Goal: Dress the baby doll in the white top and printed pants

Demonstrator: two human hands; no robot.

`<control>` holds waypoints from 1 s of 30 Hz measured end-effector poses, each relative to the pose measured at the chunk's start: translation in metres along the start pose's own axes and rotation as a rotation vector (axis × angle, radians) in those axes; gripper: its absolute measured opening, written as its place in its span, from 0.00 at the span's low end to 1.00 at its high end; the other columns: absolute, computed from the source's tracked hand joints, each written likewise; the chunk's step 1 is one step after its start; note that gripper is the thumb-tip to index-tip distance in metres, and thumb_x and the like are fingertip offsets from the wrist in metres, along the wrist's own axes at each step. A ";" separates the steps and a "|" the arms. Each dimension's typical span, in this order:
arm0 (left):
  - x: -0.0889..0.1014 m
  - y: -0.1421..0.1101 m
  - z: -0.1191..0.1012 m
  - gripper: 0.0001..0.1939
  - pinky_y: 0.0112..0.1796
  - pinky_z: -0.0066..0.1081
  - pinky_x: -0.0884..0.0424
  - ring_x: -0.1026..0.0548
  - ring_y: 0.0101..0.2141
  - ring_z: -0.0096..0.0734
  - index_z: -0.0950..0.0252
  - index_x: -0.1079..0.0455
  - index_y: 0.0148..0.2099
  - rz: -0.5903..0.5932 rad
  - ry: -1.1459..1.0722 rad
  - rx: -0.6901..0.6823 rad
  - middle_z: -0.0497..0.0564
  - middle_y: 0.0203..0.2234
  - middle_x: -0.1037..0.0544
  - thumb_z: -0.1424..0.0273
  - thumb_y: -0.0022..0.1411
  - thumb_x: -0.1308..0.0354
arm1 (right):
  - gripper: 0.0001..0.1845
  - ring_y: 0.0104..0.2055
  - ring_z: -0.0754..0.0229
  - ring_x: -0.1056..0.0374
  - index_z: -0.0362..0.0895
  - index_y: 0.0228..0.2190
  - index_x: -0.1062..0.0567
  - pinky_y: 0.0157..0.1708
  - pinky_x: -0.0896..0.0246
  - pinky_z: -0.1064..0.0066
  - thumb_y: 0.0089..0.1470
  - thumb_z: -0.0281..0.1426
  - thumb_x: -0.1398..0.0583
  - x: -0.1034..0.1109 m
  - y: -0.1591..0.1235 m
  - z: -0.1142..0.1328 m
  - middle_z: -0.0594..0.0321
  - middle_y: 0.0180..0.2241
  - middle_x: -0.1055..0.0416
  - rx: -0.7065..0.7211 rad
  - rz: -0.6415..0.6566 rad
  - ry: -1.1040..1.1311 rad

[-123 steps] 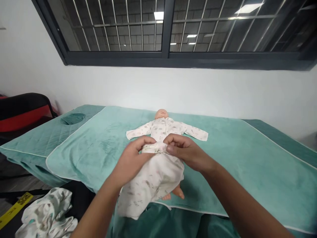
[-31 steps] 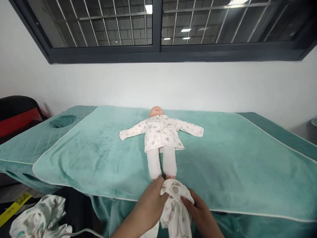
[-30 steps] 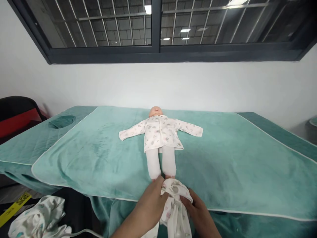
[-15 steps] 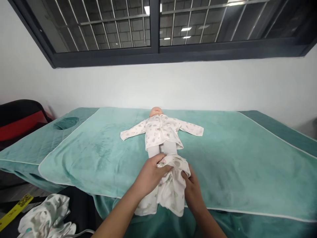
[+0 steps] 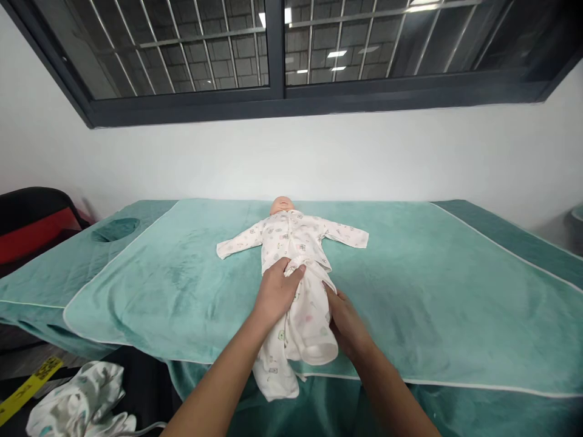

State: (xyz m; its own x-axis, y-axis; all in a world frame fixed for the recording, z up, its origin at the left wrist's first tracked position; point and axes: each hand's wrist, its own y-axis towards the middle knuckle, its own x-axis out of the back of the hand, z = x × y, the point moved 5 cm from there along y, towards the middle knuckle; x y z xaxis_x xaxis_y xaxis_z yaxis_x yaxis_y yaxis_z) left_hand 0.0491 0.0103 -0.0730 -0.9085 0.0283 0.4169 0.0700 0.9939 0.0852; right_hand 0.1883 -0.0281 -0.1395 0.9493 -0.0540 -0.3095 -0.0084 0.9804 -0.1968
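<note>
A baby doll (image 5: 282, 205) lies on its back, head toward the wall, with both arms spread. It wears a white printed jacket (image 5: 285, 237). White printed pants (image 5: 312, 309) cover its legs up to the jacket's hem. The leg on the right ends in a round, pale opening; the other pant leg hangs limp over the bed's near edge. Closed on the waistband, thumb on top, is my left hand (image 5: 276, 294). My right hand (image 5: 345, 318) pinches the pants' right side near the waist, its fingers partly hidden behind the cloth.
A green plush sheet (image 5: 432, 291) with white piping covers the bed. At the lower left, a crumpled printed cloth (image 5: 79, 397) lies on a black surface beside a yellow strap (image 5: 30, 388). A red and black chair (image 5: 39, 227) stands left. Behind rises a white wall (image 5: 319, 158) under a barred window.
The pants have slid up the doll's legs to the jacket hem, covering the pale thighs. Both hands have moved toward the doll's waist with the cloth.
</note>
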 end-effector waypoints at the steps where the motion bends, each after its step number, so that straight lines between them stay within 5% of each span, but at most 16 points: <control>1: 0.000 0.005 0.001 0.16 0.30 0.27 0.41 0.34 0.26 0.28 0.63 0.34 0.28 -0.019 0.078 -0.037 0.45 0.22 0.30 0.57 0.60 0.47 | 0.26 0.39 0.49 0.28 0.44 0.47 0.25 0.37 0.34 0.62 0.53 0.48 0.41 0.000 0.002 0.000 0.56 0.38 0.23 0.009 0.012 0.000; 7: -0.006 0.022 0.002 0.14 0.31 0.28 0.42 0.31 0.28 0.31 0.60 0.34 0.36 -0.052 0.274 -0.152 0.46 0.25 0.27 0.56 0.64 0.52 | 0.20 0.47 0.50 0.32 0.46 0.44 0.25 0.48 0.40 0.62 0.56 0.45 0.44 0.006 0.023 0.013 0.58 0.45 0.26 0.282 -0.081 -0.254; 12: 0.003 0.022 -0.001 0.14 0.34 0.28 0.41 0.32 0.32 0.31 0.62 0.34 0.33 -0.066 0.255 -0.231 0.46 0.29 0.28 0.57 0.63 0.50 | 0.15 0.39 0.54 0.34 0.44 0.34 0.27 0.40 0.40 0.65 0.56 0.43 0.44 0.024 0.046 0.020 0.60 0.36 0.26 0.385 -0.149 -0.379; 18: 0.033 0.008 0.012 0.17 0.30 0.27 0.40 0.34 0.29 0.29 0.65 0.32 0.31 0.420 -0.079 -0.011 0.46 0.26 0.30 0.54 0.56 0.41 | 0.13 0.39 0.56 0.34 0.43 0.36 0.26 0.41 0.41 0.66 0.56 0.38 0.45 0.043 0.053 0.021 0.62 0.36 0.26 0.335 0.075 -0.472; 22: 0.053 0.008 0.024 0.16 0.30 0.25 0.40 0.35 0.28 0.27 0.65 0.34 0.32 0.268 -0.418 0.070 0.46 0.26 0.32 0.56 0.57 0.40 | 0.12 0.46 0.52 0.36 0.44 0.38 0.24 0.49 0.43 0.62 0.53 0.35 0.42 0.044 0.051 0.032 0.59 0.41 0.27 0.352 0.257 -0.586; 25: 0.040 0.007 0.030 0.17 0.30 0.24 0.40 0.34 0.28 0.25 0.65 0.34 0.34 0.209 -0.544 0.124 0.45 0.26 0.32 0.56 0.57 0.40 | 0.10 0.48 0.51 0.37 0.46 0.36 0.24 0.51 0.43 0.60 0.50 0.33 0.39 0.035 0.041 0.050 0.59 0.41 0.29 0.394 0.370 -0.651; 30: 0.013 0.001 0.015 0.17 0.34 0.25 0.36 0.31 0.32 0.29 0.64 0.31 0.37 0.137 -0.540 0.080 0.47 0.30 0.28 0.54 0.57 0.42 | 0.19 0.53 0.53 0.40 0.49 0.47 0.28 0.53 0.44 0.63 0.52 0.36 0.39 -0.005 0.016 0.083 0.60 0.50 0.33 0.400 0.437 -0.582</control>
State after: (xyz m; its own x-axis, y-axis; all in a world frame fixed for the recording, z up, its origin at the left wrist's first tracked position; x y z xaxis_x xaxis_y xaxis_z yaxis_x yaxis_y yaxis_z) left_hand 0.0308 0.0136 -0.0811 -0.9766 0.1878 -0.1050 0.1904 0.9816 -0.0147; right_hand 0.2098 0.0034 -0.0642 0.8979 0.3465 0.2715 -0.4065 0.8894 0.2093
